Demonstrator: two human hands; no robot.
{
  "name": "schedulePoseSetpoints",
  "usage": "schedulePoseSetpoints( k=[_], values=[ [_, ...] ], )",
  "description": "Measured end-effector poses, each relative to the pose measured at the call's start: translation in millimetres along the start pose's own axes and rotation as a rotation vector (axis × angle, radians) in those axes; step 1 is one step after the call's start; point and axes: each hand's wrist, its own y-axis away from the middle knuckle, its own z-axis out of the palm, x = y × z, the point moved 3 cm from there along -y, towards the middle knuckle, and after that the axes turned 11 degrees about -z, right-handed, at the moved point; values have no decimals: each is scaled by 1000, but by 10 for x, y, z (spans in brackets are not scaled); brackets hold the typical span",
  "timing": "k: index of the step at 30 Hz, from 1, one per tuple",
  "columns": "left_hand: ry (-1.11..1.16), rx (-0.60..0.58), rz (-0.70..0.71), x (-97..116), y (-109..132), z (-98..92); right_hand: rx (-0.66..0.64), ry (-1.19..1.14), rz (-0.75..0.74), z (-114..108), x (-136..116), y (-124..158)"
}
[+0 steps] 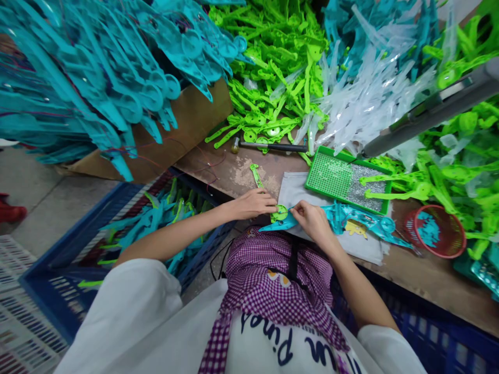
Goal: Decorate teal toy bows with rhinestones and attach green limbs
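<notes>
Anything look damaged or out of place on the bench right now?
Yes: the tabletop just beyond the left hand has a pale, patchy area, perhaps worn or dusty. Thin wires also stray loosely onto the tabletop beside the cardboard box.

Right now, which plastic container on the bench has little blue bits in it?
The round red basket, right of the rectangular green tray. Blue bits lie inside it; the tray holds silvery bits.

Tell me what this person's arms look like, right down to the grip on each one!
Loose, short white sleeves cover the upper arms, and they look plain. Below them, the left forearm and right forearm are bare. The left grip and right grip are hands without gloves, and I see no watch or bracelet.
</notes>
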Motion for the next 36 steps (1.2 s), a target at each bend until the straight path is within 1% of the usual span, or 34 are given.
schedulePoseSetpoints(
  k=[6,11,17,20,24,26,31,36],
  values=[
    [-53,6,39,-4,0,-13,29,118,-34,-14,-47,46],
    [-46,26,39,-17,4,-7,-2,137,-35,-23,-34,47],
    [-85,27,58,36,-45,-101,-39,160,2,-12,-72,29],
    [-74,10,57,63,-97,-145,-42,114,23,-29,-32,38],
    [-15,24,58,74,-148,-165,-18,-79,-75,-92,53,63],
    [-15,30,68,76,-154,-166,-22,-122,-110,-124,85,64],
    [26,41,49,75,-142,-181,-69,-80,-117,-186,106,14],
    [21,-17,22,85,-149,-205,-182,-93,-122,-285,71,-53]
  ],
)
